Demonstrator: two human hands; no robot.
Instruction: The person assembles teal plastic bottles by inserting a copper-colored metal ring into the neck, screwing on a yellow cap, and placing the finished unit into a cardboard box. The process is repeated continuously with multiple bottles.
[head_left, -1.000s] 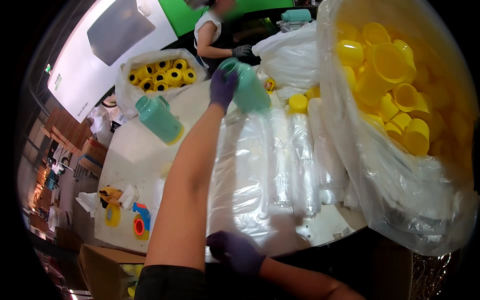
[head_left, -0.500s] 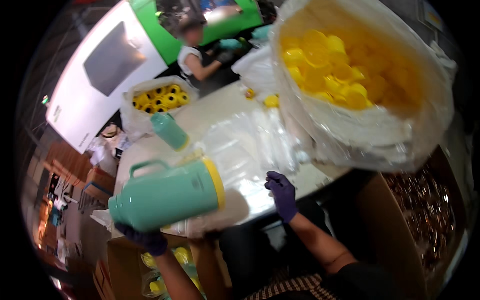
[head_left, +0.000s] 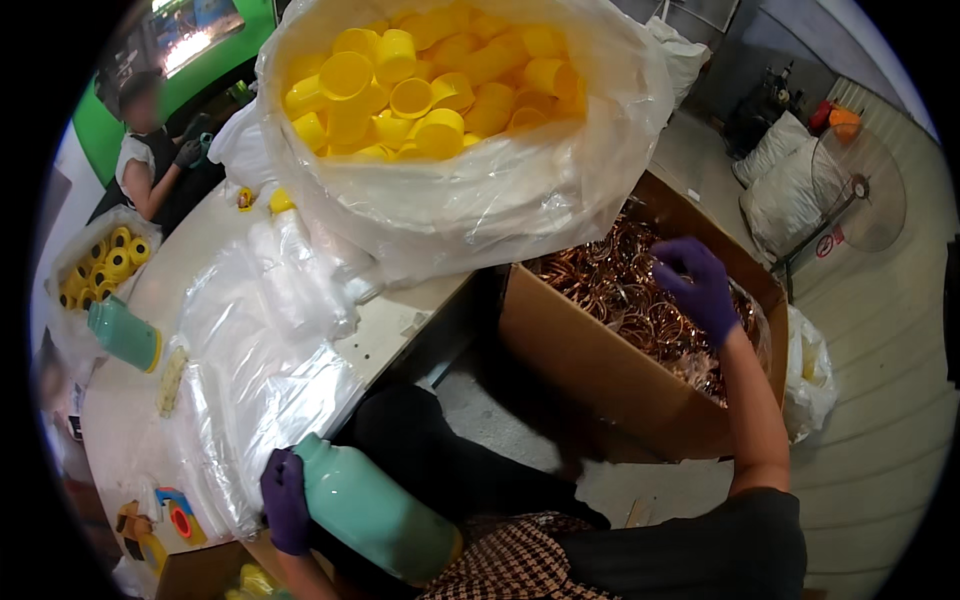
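My left hand [head_left: 287, 500], in a purple glove, grips the shoulder end of a mint-green thermos flask [head_left: 375, 515]. The flask lies tilted across my lap, its yellow-rimmed base toward my body; its handle is out of sight. My right hand [head_left: 697, 290], also gloved in purple, is over a cardboard box [head_left: 610, 370] heaped with shiny copper-coloured metal rings [head_left: 635, 290]. Its fingers are bent, with a gap between thumb and forefinger, and nothing shows in them.
A big clear bag [head_left: 470, 215] of yellow cups stands on the table [head_left: 120, 420], beside clear plastic bags [head_left: 235, 370]. Another green flask [head_left: 124, 335] stands near a bag of yellow parts [head_left: 103, 265]. A co-worker [head_left: 150, 165] is behind; a fan [head_left: 858, 187] stands right.
The view has swung right. My left hand has brought the flask from above the table's left side down to my lap. My right hand has moved from the table edge to the box of rings.
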